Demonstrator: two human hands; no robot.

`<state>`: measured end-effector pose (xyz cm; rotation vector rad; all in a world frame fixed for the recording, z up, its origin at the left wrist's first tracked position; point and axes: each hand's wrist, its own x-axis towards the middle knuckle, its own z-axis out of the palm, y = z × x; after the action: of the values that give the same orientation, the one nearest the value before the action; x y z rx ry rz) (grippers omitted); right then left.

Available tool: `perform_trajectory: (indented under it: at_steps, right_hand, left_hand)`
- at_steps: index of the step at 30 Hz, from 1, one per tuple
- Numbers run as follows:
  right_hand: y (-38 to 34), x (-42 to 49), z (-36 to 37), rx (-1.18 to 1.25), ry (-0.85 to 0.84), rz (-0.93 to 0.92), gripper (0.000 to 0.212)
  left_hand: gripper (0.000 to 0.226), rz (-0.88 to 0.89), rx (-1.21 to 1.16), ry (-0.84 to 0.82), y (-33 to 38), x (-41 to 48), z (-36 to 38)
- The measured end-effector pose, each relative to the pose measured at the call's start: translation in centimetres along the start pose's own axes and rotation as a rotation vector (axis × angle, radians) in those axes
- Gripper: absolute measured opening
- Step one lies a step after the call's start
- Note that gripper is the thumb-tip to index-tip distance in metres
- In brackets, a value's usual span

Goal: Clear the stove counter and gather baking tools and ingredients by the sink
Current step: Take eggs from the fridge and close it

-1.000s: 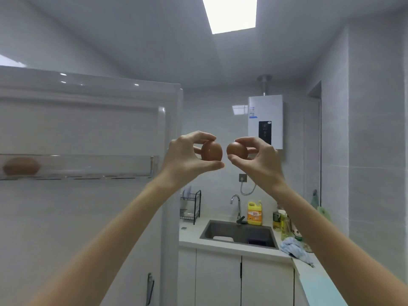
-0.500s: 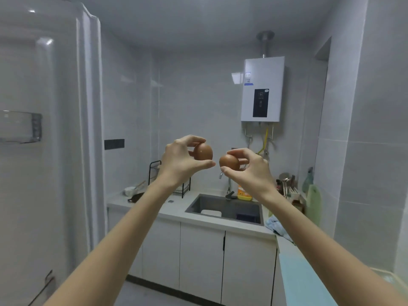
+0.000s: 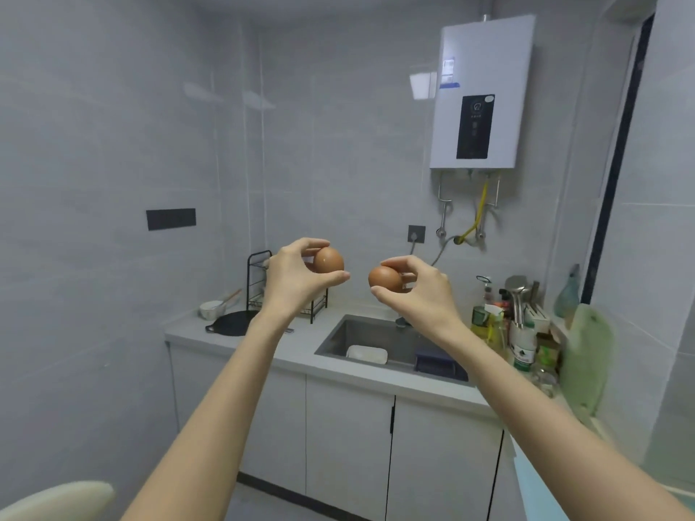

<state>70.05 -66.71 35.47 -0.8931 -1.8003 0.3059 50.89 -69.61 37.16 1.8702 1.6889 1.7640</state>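
Partly hidden in each grip, left hand (image 3: 297, 282) pinching left egg (image 3: 330, 260), axis unclear, right hand (image 3: 423, 293) gripping right egg (image 3: 384, 279), lying crosswise, bare end pointing left.

- The left hand (image 3: 291, 282) and the right hand (image 3: 421, 295) are both bare
- The left forearm (image 3: 225, 392) is bare from the wrist to the lower edge of the view
- The right forearm (image 3: 534, 404) is bare in the same way
- Both arms are slender, with long, slim fingers
- Fingernails are too small to make out
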Motion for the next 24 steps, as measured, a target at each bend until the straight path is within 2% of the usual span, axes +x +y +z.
perform_trajectory:
  at_steps: [9, 24]
  right_hand:
    - [10.5, 9.1, 8.0, 0.053, -0.072, 0.074, 0.035]
    - [29.0, 27.1, 30.9, 0.194, -0.348, 0.13, 0.031]
  left_hand:
    - [0.056, -0.115, 0.004, -0.028, -11.9, 9.1, 6.1]
    - [0.056, -0.361, 0.218, -0.019, -38.1, 26.0, 11.5]
